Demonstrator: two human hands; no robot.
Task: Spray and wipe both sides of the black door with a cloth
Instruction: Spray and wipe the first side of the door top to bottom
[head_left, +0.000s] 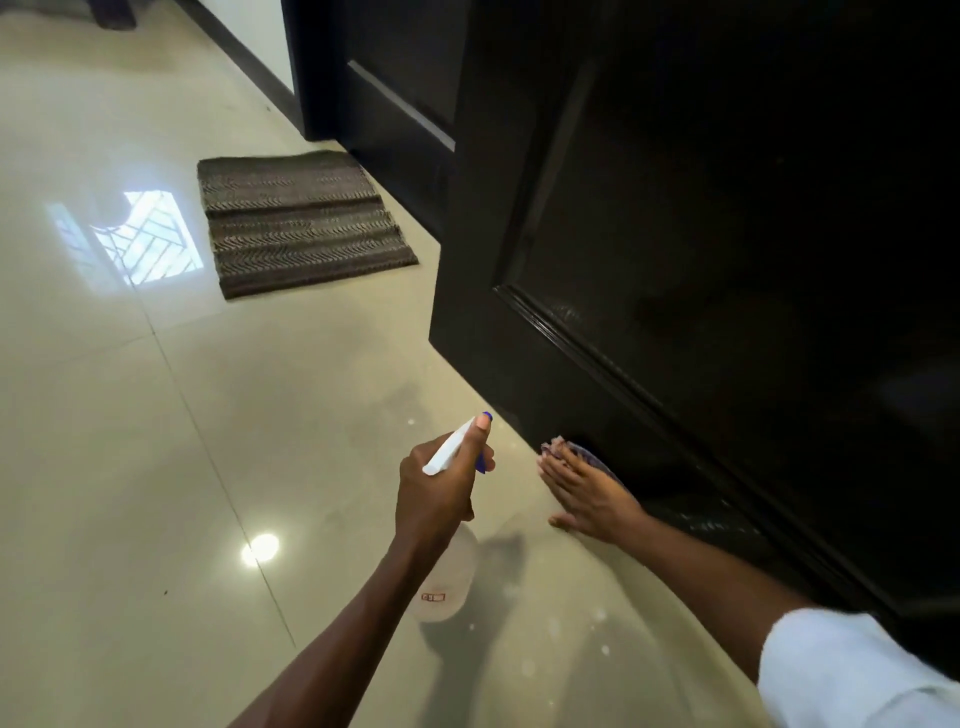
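My left hand (436, 488) grips the neck of the spray bottle (447, 577), fingers curled round it, index finger lying along the white trigger head (449, 449) up to its blue nozzle, which points toward the foot of the black door (701, 234). The translucent bottle body hangs below my wrist, above the glossy beige tile floor (156, 467), and throws a shadow there. My right hand (587, 493) lies flat with straight fingers against the bottom rail of the door, pressing a purplish cloth (576, 452) onto the wood; only the cloth's upper edge shows past my fingertips. The door stands open at an angle, its lower panel moulding just above my right hand. A white sleeve (841, 670) covers my right upper arm. A brown ribbed doormat (301, 223) lies on the floor well apart from both hands, near a second dark door (395, 78) behind. A window reflection shows on the tiles left of the mat.
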